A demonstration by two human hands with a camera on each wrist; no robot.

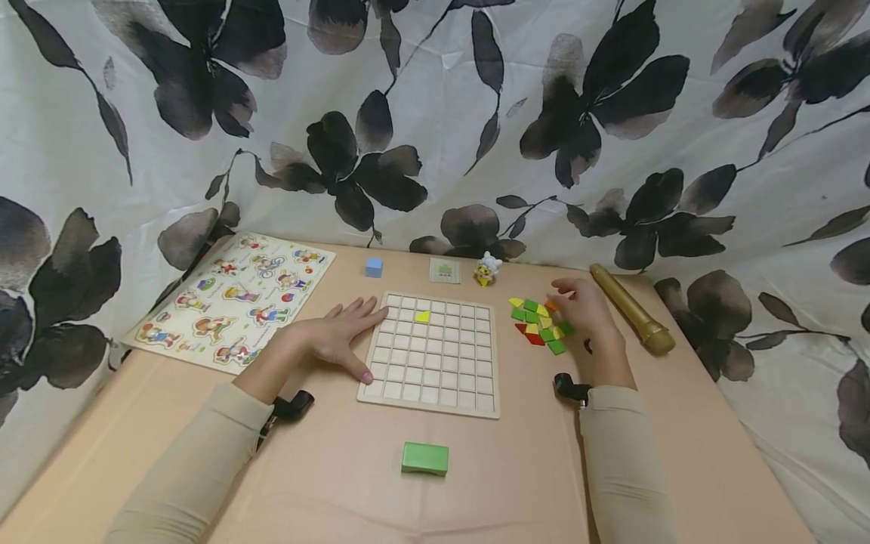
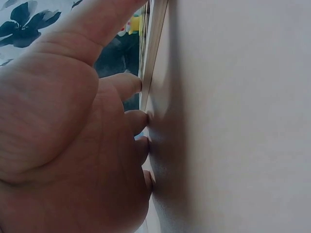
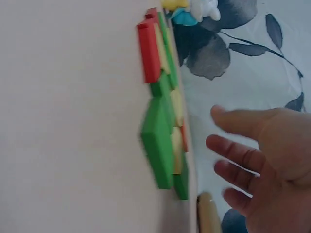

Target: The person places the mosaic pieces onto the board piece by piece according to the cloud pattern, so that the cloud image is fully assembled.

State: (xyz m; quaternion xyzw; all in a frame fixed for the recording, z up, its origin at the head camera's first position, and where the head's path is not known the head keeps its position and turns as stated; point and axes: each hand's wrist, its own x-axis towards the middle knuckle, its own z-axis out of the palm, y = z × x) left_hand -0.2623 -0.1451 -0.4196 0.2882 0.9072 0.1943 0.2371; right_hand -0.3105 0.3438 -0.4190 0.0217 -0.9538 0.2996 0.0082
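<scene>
My left hand [image 1: 333, 332] lies spread at the left side of a white grid board [image 1: 428, 404], its thumb and fingertips at the board's edge. In the left wrist view the fingers [image 2: 129, 83] reach the board's wooden side [image 2: 154, 43]. One yellow tile [image 1: 422, 316] sits in an upper cell of the grid. My right hand [image 1: 586, 306] hovers over the right side of a pile of green, yellow, red and orange tiles [image 1: 532, 316]. In the right wrist view its loosely bent fingers [image 3: 235, 150] hold nothing and stand apart from the green tiles [image 3: 158, 141].
A sheet of cartoon stickers [image 1: 234, 302] lies at the left. Behind the board stand a blue cube [image 1: 374, 267], a small green-patterned card [image 1: 445, 270] and a bee figurine [image 1: 486, 269]. A gold stick [image 1: 632, 310] lies far right; a green block [image 1: 424, 459] sits in front.
</scene>
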